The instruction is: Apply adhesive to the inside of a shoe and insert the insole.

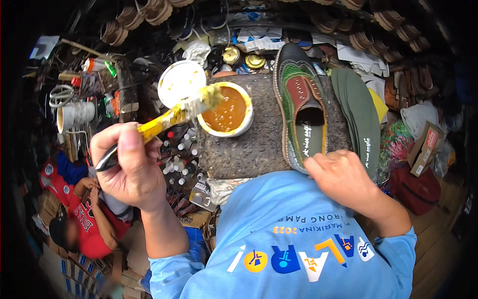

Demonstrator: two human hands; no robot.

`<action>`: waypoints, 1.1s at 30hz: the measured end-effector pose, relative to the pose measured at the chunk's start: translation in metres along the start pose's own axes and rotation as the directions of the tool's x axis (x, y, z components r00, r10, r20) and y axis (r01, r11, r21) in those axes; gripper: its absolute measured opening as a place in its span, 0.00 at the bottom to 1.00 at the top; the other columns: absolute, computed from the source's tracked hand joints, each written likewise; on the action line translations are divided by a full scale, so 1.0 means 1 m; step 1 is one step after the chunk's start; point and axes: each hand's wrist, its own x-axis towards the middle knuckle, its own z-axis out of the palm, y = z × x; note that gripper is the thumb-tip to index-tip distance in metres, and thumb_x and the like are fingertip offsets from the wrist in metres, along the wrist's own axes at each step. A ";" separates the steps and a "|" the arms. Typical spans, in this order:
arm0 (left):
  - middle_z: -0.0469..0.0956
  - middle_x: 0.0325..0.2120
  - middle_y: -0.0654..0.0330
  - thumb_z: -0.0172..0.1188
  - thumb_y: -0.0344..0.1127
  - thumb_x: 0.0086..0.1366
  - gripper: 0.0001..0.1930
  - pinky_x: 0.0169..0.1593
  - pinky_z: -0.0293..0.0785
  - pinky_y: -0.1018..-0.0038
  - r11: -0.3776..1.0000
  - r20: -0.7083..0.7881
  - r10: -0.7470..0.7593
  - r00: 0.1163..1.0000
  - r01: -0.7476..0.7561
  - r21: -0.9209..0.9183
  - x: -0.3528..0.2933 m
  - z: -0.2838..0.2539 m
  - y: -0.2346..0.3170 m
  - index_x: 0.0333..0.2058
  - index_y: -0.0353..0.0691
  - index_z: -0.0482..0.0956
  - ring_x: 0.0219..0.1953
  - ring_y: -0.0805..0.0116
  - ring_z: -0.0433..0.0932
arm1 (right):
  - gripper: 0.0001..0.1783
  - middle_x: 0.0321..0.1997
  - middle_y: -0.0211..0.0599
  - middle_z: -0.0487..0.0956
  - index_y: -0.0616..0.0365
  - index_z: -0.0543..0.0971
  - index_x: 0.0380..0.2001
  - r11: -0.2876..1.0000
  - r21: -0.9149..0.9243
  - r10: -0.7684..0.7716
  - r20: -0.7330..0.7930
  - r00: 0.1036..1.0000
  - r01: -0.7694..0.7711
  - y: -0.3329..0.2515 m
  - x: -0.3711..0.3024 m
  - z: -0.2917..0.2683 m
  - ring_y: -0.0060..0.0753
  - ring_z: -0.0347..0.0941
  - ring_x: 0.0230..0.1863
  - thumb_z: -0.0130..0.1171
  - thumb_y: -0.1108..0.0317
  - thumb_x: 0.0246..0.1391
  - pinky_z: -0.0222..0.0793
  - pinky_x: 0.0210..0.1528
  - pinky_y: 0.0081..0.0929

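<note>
My left hand (130, 164) is closed round the yellow handle of a paintbrush (167, 119). Its clotted bristles are over the near-left part of a white tub (250, 117) of amber, bubbly paste like glue. Whether they touch the paste I cannot tell. Right of the tub, a wingtip shoe (301, 94) in black, green and brown lies with its toe away from me. Curled fingers of my right hand (343, 177) grip the shoe's heel end. Several green insoles (354, 109) lie stacked beside the shoe, partly behind that hand.
A rough dark block (229, 157) bears the tub and shoe. The tub's smeared white lid (181, 82) and two gold-lidded jars (255, 61) are behind. Small bottles (186, 142) crowd the left, where a person in red (94, 219) sits. A cardboard box (425, 148) stands right.
</note>
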 end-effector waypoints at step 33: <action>0.77 0.20 0.64 0.52 0.51 0.80 0.19 0.15 0.67 0.85 0.627 0.240 -0.423 0.874 0.473 -0.618 0.069 -0.037 0.049 0.39 0.41 0.77 0.15 0.82 0.70 | 0.16 0.38 0.36 0.79 0.56 0.81 0.34 0.902 0.183 -0.184 -0.659 0.730 0.392 0.098 0.070 0.007 0.46 0.78 0.42 0.66 0.84 0.39 0.77 0.42 0.38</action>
